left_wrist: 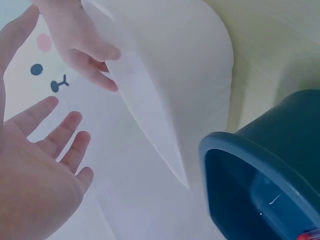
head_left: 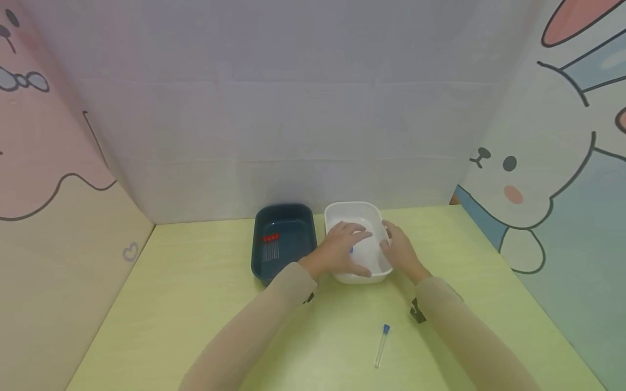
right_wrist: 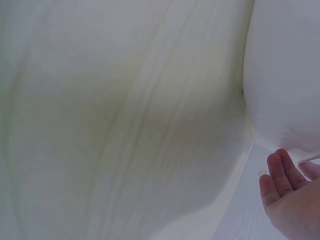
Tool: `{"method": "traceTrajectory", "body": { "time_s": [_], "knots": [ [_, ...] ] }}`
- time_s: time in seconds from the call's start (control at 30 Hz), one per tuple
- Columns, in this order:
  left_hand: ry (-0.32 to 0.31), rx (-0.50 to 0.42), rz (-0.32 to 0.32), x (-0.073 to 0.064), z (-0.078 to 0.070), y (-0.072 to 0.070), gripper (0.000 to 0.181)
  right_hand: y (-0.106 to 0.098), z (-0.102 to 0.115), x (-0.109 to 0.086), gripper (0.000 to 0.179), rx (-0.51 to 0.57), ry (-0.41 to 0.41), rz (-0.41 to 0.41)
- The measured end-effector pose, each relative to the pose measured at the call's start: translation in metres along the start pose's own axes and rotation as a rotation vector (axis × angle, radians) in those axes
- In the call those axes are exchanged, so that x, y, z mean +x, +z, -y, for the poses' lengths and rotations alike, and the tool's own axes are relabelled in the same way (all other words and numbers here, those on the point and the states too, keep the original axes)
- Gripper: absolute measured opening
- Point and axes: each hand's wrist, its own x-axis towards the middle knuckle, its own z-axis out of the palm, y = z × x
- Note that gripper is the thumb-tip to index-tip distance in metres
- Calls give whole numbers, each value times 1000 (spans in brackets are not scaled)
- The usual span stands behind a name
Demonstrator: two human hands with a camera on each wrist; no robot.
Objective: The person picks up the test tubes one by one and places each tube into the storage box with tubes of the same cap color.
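A white tray (head_left: 354, 209) stands near the back wall. My right hand (head_left: 402, 252) grips its right rim, fingers outside and thumb over the edge; in the right wrist view the fingers (right_wrist: 280, 172) lie against the tray's wall (right_wrist: 285, 80). My left hand (head_left: 339, 250) hovers over the tray's left side with its fingers spread, holding nothing, and the left wrist view shows the open palm (left_wrist: 40, 170). A small bit of blue (head_left: 351, 250) shows inside the white tray, mostly hidden behind the left hand.
A dark blue tray (head_left: 286, 210) stands left of the white one, holding several thin clear tubes with red caps (head_left: 270, 238). One clear tube with a blue cap (head_left: 381, 347) lies on the yellow-green table (head_left: 195, 304) in front. Walls with cartoon prints enclose the sides.
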Motion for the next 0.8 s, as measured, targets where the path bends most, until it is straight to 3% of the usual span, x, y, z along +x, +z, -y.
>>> {"method": "traceTrajectory", "body": {
  "time_s": [0.27, 0.53, 0.8],
  "knots": [
    [89, 58, 8, -15, -15, -2, 87, 0, -1, 0, 62, 3, -1, -5],
    [139, 102, 46, -29, -24, 4, 97, 0, -4, 0, 62, 12, 0, 0],
    [208, 167, 39, -45, -31, 13, 99, 2, -6, 0, 62, 11, -20, -7]
  ]
}}
